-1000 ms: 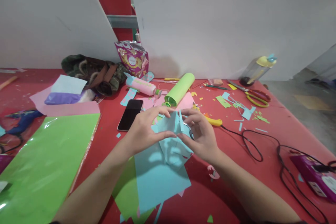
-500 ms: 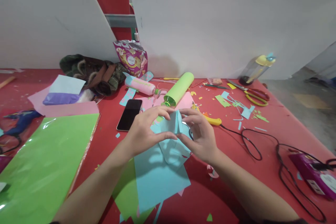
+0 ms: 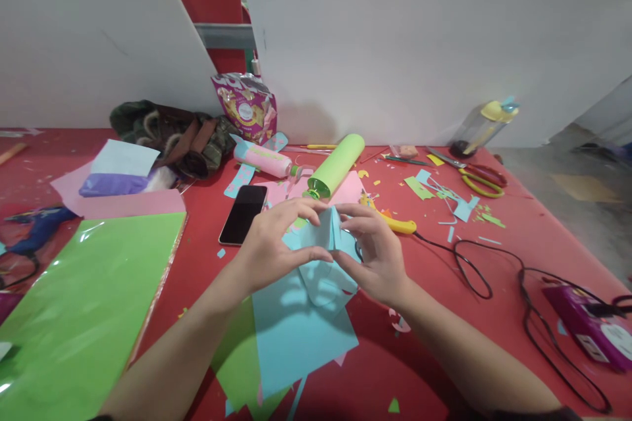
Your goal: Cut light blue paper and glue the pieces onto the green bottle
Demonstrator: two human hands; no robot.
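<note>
Head view looks down at my two hands meeting over the red table (image 3: 207, 223). My left hand (image 3: 269, 247) pinches a small blue paper piece (image 3: 323, 235) between thumb and fingers. My right hand (image 3: 378, 253) grips its other side the same way, fingers narrow and closed on the folds. The piece is lifted just above a larger blue sheet (image 3: 296, 335) that lies on the table under my wrists. A black phone (image 3: 243, 205) lies just left of my left hand, a green roll (image 3: 337, 164) sits beyond my fingers, and a yellow-handled tool (image 3: 397, 225) lies near my right hand.
</note>
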